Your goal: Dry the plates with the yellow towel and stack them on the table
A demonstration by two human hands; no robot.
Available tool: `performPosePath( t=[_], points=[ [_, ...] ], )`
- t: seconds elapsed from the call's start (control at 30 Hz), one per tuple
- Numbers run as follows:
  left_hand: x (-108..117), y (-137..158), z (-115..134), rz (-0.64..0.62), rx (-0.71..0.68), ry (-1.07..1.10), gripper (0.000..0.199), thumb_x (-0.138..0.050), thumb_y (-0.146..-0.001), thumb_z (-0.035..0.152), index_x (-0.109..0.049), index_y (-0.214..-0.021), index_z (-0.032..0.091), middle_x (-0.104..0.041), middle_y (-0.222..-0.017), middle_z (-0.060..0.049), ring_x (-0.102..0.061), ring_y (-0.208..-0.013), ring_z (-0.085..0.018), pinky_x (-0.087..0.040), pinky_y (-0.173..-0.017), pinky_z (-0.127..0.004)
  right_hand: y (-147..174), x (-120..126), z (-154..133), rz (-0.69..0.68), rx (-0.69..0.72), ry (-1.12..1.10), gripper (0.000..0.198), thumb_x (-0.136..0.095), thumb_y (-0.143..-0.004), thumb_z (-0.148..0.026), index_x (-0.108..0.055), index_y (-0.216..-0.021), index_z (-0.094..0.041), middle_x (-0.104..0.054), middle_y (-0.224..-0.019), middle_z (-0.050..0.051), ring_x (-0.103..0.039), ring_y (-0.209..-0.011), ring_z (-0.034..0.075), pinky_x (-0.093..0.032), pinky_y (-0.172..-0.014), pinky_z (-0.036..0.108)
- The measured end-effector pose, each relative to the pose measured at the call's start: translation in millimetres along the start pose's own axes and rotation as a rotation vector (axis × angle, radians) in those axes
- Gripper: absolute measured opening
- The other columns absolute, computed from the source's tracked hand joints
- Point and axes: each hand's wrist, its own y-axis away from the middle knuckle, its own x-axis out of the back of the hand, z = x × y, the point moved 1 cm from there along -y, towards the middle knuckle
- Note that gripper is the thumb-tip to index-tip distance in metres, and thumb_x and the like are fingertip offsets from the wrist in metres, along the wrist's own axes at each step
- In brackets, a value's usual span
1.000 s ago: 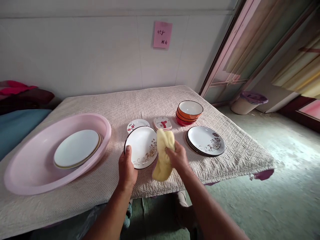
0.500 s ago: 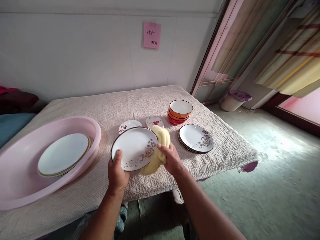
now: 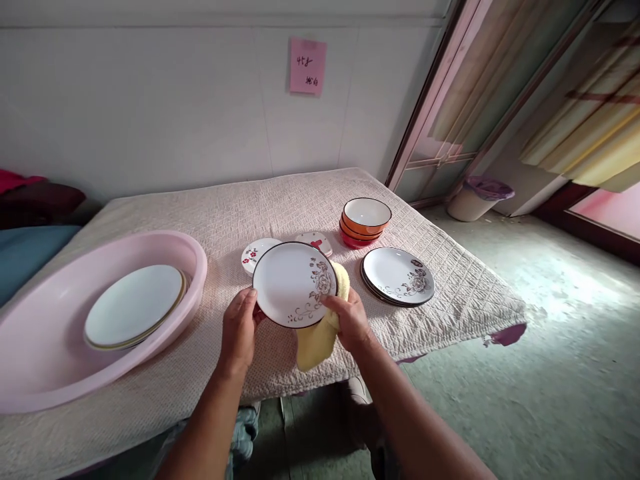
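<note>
The left hand (image 3: 239, 330) has its fingers curled on the left rim of the flower plate (image 3: 283, 280). The right hand (image 3: 354, 321) pinches its right rim and a yellow cloth (image 3: 316, 347), over the surface's (image 3: 225, 207) near side.

We look forward and down from the wearer's head, close over the table (image 3: 295, 193), facing the wall (image 3: 150, 100) at twelve o'clock; our left hand (image 3: 239, 330) falls toward seven, our right hand (image 3: 353, 320) toward five, and the frame crops the pink basin (image 3: 50, 327) at eight.
</note>
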Motion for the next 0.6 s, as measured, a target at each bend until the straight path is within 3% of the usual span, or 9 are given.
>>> performPosePath(
  t=[0.1, 0.2, 0.4, 0.5, 0.6],
  points=[
    [10, -4, 3, -0.082, 0.001, -0.109, 0.039, -0.069, -0.076, 0.050, -0.067, -0.092, 0.015, -0.070, -0.087, -0.006, -0.064, -0.075, -0.017, -0.052, -0.069, -0.027, -4, 11, 1, -0.018, 0.009, 0.016, 0.033, -0.070, -0.059, -0.018, -0.068, -0.091, -0.019, -0.073, -0.080, 0.003, -0.066, -0.072, 0.023, -0.053, -0.072, 0.036],
    [11, -3, 2, -0.059, 0.006, -0.162, 0.047, -0.072, -0.073, 0.051, -0.068, -0.097, 0.012, -0.070, -0.083, -0.007, -0.064, -0.078, -0.020, -0.051, -0.068, -0.027, -5, 15, 6, -0.056, -0.041, -0.014, 0.035, -0.071, -0.062, -0.020, -0.068, -0.097, -0.019, -0.074, -0.084, 0.004, -0.068, -0.073, 0.024, -0.054, -0.073, 0.037],
    [-6, 5, -9, 0.103, 0.078, 0.072, 0.046, -0.076, -0.070, 0.045, -0.067, -0.104, 0.015, -0.073, -0.090, -0.007, -0.068, -0.086, -0.022, -0.053, -0.079, -0.034, -3, 3, 20, -0.153, -0.049, -0.086, 0.044, -0.074, -0.070, -0.035, -0.065, -0.110, -0.019, -0.075, -0.097, 0.007, -0.069, -0.089, 0.027, -0.055, -0.079, 0.037],
    [-11, 7, -11, 0.109, 0.107, 0.162, 0.048, -0.075, -0.072, 0.041, -0.064, -0.113, 0.017, -0.073, -0.093, -0.007, -0.069, -0.087, -0.022, -0.054, -0.080, -0.035, 4, -10, 26, -0.219, -0.043, -0.086, 0.044, -0.078, -0.067, -0.035, -0.067, -0.106, -0.019, -0.074, -0.099, 0.007, -0.069, -0.092, 0.027, -0.055, -0.081, 0.038],
    [-10, 6, -11, 0.078, 0.110, 0.090, 0.048, -0.073, -0.074, 0.041, -0.064, -0.114, 0.017, -0.072, -0.093, -0.006, -0.069, -0.082, -0.021, -0.056, -0.076, -0.033, 10, -15, 23, -0.183, -0.036, -0.111, 0.037, -0.078, -0.063, -0.031, -0.069, -0.097, -0.019, -0.075, -0.090, 0.006, -0.069, -0.088, 0.028, -0.055, -0.080, 0.039]
  ],
)
